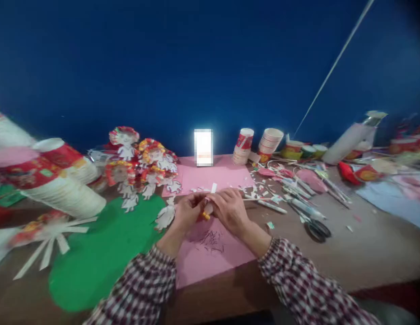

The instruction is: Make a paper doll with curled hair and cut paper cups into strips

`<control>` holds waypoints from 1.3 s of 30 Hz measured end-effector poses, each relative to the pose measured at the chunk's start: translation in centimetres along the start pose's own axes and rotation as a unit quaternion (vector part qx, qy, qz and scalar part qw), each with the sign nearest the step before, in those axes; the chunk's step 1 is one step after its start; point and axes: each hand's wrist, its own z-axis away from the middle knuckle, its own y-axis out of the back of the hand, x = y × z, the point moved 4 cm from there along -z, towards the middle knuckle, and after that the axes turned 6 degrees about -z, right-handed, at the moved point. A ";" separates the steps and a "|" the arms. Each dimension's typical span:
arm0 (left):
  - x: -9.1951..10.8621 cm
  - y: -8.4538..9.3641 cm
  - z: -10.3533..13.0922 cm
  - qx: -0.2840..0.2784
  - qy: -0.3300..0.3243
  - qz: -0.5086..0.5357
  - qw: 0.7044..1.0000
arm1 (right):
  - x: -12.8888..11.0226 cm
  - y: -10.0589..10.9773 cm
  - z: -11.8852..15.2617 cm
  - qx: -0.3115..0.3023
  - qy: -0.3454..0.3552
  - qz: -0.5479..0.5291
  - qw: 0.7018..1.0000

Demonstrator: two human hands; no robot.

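Observation:
My left hand and my right hand meet over the pink paper, both with fingers closed. Between their fingertips is a small paper piece with a yellow-orange end; most of it is hidden by the fingers. A white paper strip pokes up behind the fingers. From beyond my right hand a thin pale stick reaches right; whether the hand touches it I cannot tell. Thin dark shreds lie on the pink paper below. Beside my left hand lies a white paper cutout.
Left are a green sheet, stacked paper cups, fanned paper strips and paper figures with red-yellow rings. Black-handled scissors, pens and scraps lie right. More cup stacks and a bright blurred rectangle stand behind.

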 end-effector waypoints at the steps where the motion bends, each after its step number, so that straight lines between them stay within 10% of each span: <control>1: 0.1 0.0 -0.1 0.004 -0.001 -0.002 1.000 | 0.0 0.0 0.0 -0.001 -0.001 -0.001 1.000; 39: -0.2 -0.1 -0.2 0.054 0.001 0.037 0.998 | 0.1 0.1 -0.1 -0.010 -0.010 -0.009 1.000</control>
